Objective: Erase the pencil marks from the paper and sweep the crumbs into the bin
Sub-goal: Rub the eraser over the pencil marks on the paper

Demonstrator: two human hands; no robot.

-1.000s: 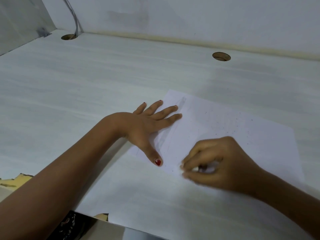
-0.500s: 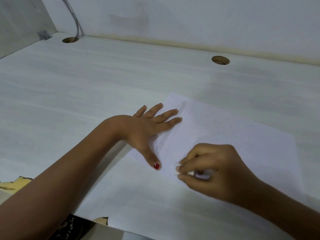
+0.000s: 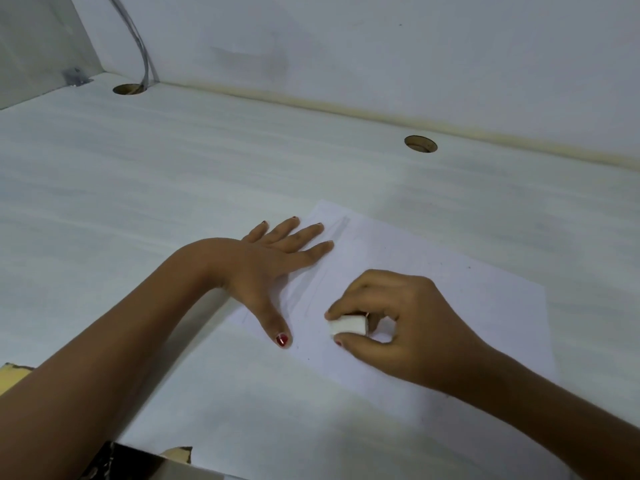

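Note:
A white sheet of paper (image 3: 460, 292) lies at an angle on the pale desk (image 3: 173, 188). Faint grey pencil lines (image 3: 311, 285) run along its left part, and tiny dark crumbs dot the sheet. My left hand (image 3: 270, 268) lies flat with fingers spread, pressing the paper's left edge. My right hand (image 3: 391, 323) pinches a white eraser (image 3: 348, 326) between thumb and fingers, with the eraser down on the paper just right of my left thumb. No bin can be seen.
Two round cable holes are cut in the desk, one at the back left (image 3: 129, 89) with a cable (image 3: 138, 39) running up the wall, one at the back right (image 3: 420, 144). A chipped desk edge (image 3: 176, 453) and a dark gap show at the bottom left.
My right hand has shifted slightly up and left on the paper, and the eraser now shows clearly between the fingers. The left hand stays pressed in place. The view has tilted down a little.

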